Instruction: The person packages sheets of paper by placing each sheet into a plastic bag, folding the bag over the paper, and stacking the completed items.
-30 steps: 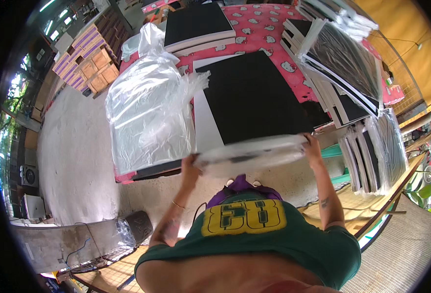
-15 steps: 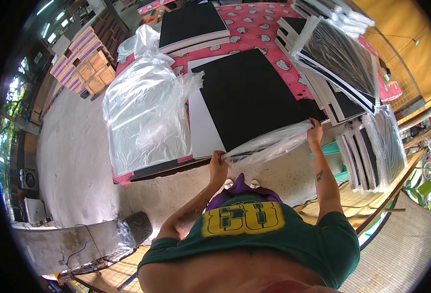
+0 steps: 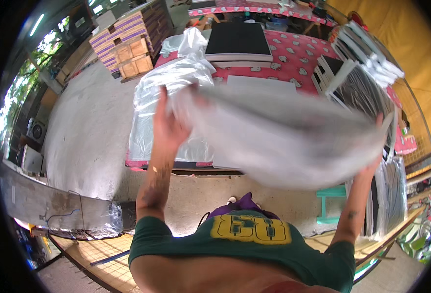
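Observation:
A large, pale, plastic-wrapped panel (image 3: 293,141) is held up between my hands above the near side of the table, smeared by motion. Dark patches show through it. Its left end is in my left hand (image 3: 170,124), thumb and fingers about the edge. My right hand (image 3: 372,163) grips the right end, partly hidden behind plastic. Beneath and behind it a white sheet (image 3: 262,84) shows on the pink patterned tabletop (image 3: 293,58). To the left, next to my left hand, lies a heap of clear plastic bags (image 3: 149,112).
A stack of black-topped panels (image 3: 237,41) sits at the table's far side. On the right lean bagged panels (image 3: 367,93), with more wrapped panels (image 3: 391,195) standing below. A green stool (image 3: 330,205) is under the near right edge. Stacked boxes (image 3: 132,39) stand far left.
Both hands have risen and spread apart, lifting the black panel and its plastic from the table. The white sheet beneath is more exposed. The view has shifted, so the table appears farther right.

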`<control>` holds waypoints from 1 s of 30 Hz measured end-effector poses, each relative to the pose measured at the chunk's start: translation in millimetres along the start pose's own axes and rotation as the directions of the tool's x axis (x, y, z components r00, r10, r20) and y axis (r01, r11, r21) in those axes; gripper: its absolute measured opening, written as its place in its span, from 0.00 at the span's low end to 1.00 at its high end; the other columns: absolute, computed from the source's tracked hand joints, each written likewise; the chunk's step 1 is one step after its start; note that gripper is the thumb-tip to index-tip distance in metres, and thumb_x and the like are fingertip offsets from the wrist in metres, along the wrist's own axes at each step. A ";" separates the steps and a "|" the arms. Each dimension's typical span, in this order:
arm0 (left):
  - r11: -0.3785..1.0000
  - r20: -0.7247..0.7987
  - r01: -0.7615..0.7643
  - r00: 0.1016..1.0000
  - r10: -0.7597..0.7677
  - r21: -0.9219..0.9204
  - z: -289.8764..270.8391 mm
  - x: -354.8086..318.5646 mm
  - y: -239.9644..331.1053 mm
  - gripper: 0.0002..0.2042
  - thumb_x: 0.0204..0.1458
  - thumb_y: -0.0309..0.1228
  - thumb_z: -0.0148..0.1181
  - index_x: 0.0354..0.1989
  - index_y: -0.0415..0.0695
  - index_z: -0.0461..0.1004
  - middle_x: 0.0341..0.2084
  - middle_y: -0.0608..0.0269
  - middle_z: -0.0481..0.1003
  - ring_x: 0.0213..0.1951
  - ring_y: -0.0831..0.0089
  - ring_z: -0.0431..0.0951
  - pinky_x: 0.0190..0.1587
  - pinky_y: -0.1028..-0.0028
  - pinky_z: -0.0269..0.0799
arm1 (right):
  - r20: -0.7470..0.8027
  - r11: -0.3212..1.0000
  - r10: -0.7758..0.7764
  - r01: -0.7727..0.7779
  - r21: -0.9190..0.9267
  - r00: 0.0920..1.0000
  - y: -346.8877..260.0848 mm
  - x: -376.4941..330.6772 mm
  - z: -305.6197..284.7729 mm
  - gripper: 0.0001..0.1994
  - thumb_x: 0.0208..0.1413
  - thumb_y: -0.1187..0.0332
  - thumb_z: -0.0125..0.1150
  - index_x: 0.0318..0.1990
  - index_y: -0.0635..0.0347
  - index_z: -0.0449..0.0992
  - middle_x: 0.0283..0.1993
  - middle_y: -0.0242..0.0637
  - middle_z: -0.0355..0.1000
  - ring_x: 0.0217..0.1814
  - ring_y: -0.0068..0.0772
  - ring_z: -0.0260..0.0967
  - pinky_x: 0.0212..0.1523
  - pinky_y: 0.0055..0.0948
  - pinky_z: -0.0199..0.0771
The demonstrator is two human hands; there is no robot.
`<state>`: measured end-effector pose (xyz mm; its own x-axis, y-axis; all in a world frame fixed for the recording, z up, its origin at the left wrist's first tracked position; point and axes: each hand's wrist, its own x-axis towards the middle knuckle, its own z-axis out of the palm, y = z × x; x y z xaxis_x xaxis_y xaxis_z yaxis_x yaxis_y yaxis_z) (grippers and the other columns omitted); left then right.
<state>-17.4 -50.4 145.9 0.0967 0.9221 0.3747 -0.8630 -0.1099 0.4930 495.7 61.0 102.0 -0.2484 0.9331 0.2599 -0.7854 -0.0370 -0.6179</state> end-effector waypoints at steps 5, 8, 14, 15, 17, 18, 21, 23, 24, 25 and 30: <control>0.959 -0.124 -0.192 0.967 0.221 0.210 -10.0 111.6 5.9 0.15 0.57 0.30 0.47 0.52 0.42 0.64 0.47 0.60 0.71 0.49 0.66 0.71 0.53 0.66 0.66 | -0.004 0.991 -0.116 0.116 0.060 0.993 11.9 105.4 68.3 0.16 0.60 0.63 0.48 0.52 0.60 0.66 0.54 0.39 0.67 0.56 0.33 0.64 0.57 0.38 0.62; 0.955 -0.202 -0.156 0.957 0.210 0.253 -49.5 145.8 -9.6 0.14 0.54 0.27 0.50 0.51 0.46 0.65 0.44 0.65 0.72 0.45 0.69 0.72 0.49 0.66 0.68 | 0.109 0.970 -0.171 0.148 0.193 0.979 16.9 123.9 70.6 0.14 0.59 0.63 0.49 0.48 0.61 0.70 0.50 0.37 0.71 0.53 0.32 0.67 0.55 0.32 0.65; 0.997 -0.518 0.063 0.855 -0.036 0.034 -191.1 165.0 -58.3 0.07 0.50 0.26 0.55 0.37 0.50 0.70 0.36 0.70 0.73 0.36 0.72 0.72 0.46 0.62 0.65 | -0.079 0.976 -0.148 0.159 0.152 0.986 56.7 156.9 30.5 0.11 0.59 0.66 0.50 0.45 0.61 0.71 0.48 0.36 0.72 0.50 0.28 0.69 0.52 0.27 0.69; 0.996 -0.552 0.080 0.833 -0.049 0.031 -198.1 169.9 -82.7 0.06 0.50 0.26 0.55 0.36 0.50 0.70 0.36 0.68 0.73 0.38 0.72 0.71 0.46 0.62 0.64 | -0.132 0.971 -0.113 0.138 0.195 0.985 60.6 161.1 -0.2 0.11 0.58 0.67 0.51 0.45 0.61 0.71 0.48 0.36 0.72 0.50 0.27 0.69 0.52 0.25 0.69; 0.997 -0.628 0.081 0.776 -0.066 -0.004 -227.9 159.6 -106.3 0.05 0.49 0.26 0.55 0.34 0.49 0.70 0.37 0.67 0.72 0.40 0.71 0.69 0.45 0.62 0.63 | -0.326 0.963 -0.062 0.142 0.228 0.943 89.6 171.8 -27.0 0.10 0.57 0.69 0.52 0.44 0.62 0.72 0.47 0.36 0.72 0.49 0.26 0.69 0.52 0.23 0.69; 0.998 -0.674 0.056 0.736 -0.061 -0.029 -257.7 141.7 -100.9 0.04 0.49 0.26 0.54 0.33 0.48 0.70 0.37 0.66 0.72 0.41 0.70 0.69 0.44 0.63 0.63 | -0.458 0.964 -0.035 0.150 0.218 0.888 126.0 175.4 -23.5 0.09 0.57 0.69 0.53 0.43 0.62 0.72 0.46 0.36 0.73 0.48 0.26 0.70 0.51 0.22 0.69; 0.932 -0.485 0.157 0.874 0.023 0.328 -346.4 112.1 -94.8 0.03 0.49 0.26 0.53 0.32 0.45 0.70 0.34 0.65 0.70 0.39 0.69 0.68 0.44 0.63 0.63 | -0.410 0.954 0.104 0.025 0.297 0.906 186.9 176.5 -76.9 0.09 0.56 0.68 0.54 0.42 0.59 0.73 0.47 0.36 0.72 0.50 0.29 0.69 0.51 0.28 0.70; 0.872 -0.465 0.206 0.885 0.027 0.444 -349.2 118.2 -112.0 0.05 0.49 0.25 0.52 0.35 0.44 0.70 0.32 0.63 0.70 0.36 0.70 0.67 0.43 0.64 0.63 | -0.461 0.960 0.142 -0.008 0.281 0.876 202.6 161.5 -139.0 0.10 0.55 0.66 0.54 0.43 0.57 0.72 0.46 0.36 0.71 0.49 0.32 0.68 0.53 0.33 0.68; 0.920 -0.593 0.295 0.800 -0.091 0.257 -318.6 137.3 -153.1 0.06 0.49 0.25 0.51 0.36 0.43 0.70 0.31 0.62 0.69 0.35 0.70 0.67 0.42 0.64 0.63 | -0.655 0.974 0.123 0.037 0.226 0.746 183.1 140.4 -192.8 0.11 0.55 0.65 0.55 0.44 0.56 0.72 0.46 0.36 0.71 0.48 0.33 0.68 0.53 0.34 0.67; 0.931 -0.735 0.354 0.655 -0.175 0.094 -300.5 131.9 -162.8 0.07 0.49 0.24 0.51 0.38 0.43 0.71 0.30 0.62 0.69 0.34 0.70 0.67 0.41 0.64 0.63 | -0.704 0.995 0.091 -0.100 0.028 0.704 186.5 121.3 -212.3 0.12 0.54 0.66 0.55 0.45 0.56 0.72 0.45 0.36 0.71 0.47 0.34 0.68 0.53 0.33 0.66; 0.336 -0.404 0.289 0.845 0.351 0.896 -283.9 104.9 -120.6 0.13 0.51 0.31 0.55 0.42 0.37 0.69 0.25 0.64 0.66 0.28 0.72 0.65 0.34 0.70 0.62 | -0.311 0.792 -0.127 -0.092 -0.604 0.942 215.2 121.7 -134.3 0.14 0.52 0.66 0.58 0.46 0.61 0.72 0.41 0.33 0.71 0.43 0.26 0.67 0.43 0.27 0.67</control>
<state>-43.9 164.9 -97.2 -0.4217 0.8902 0.1725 0.1824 -0.1031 0.9778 372.7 214.6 -99.1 0.0421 0.9948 0.0927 -0.2565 0.1005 -0.9613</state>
